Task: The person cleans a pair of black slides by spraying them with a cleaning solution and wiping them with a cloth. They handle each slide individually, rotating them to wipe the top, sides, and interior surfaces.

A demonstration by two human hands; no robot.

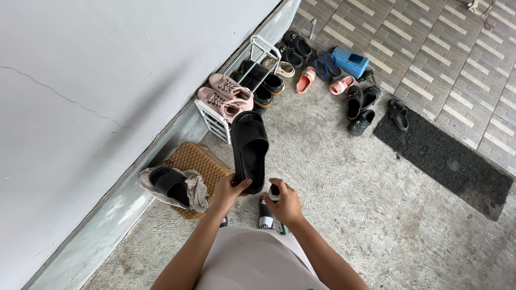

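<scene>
Left hand (226, 194): fingers (243, 185) closed around the heel end of a black slide sandal (249, 149), thumb on the footbed side, sandal held up over the floor with the toe pointing away toward the shoe rack. Right hand (285, 205): fingers wrapped around a small spray bottle (274, 192), white nozzle end just beside the sandal's heel edge; bottle body mostly hidden by the hand.

Second black slide sandal (171, 184) resting on a grey cloth (196, 189), both on top of a woven basket (200, 164) against the wall (80, 107). White shoe rack (215, 122) beyond the held sandal, carrying pink sneakers (228, 95) and dark shoes. Further footwear scattered on the concrete floor (344, 177): pink sandals, black clogs, a blue container (350, 62), and a dark doormat (446, 156) to the right.

For clean handling of this step, judged from the present grip:
- Keep the left grip at the heel only, leaving the ribbed footbed fully exposed.
- Hold the sandal tilted away from the body and the light-coloured garment below.
- Aim the nozzle at the footbed, near but not touching.
- Keep the thumb clear of the surface being treated.
- Keep the cloth on the basket within reach of the left side.

Likely risk: a narrow heel grip allowing the long sandal to swing or slip.
</scene>
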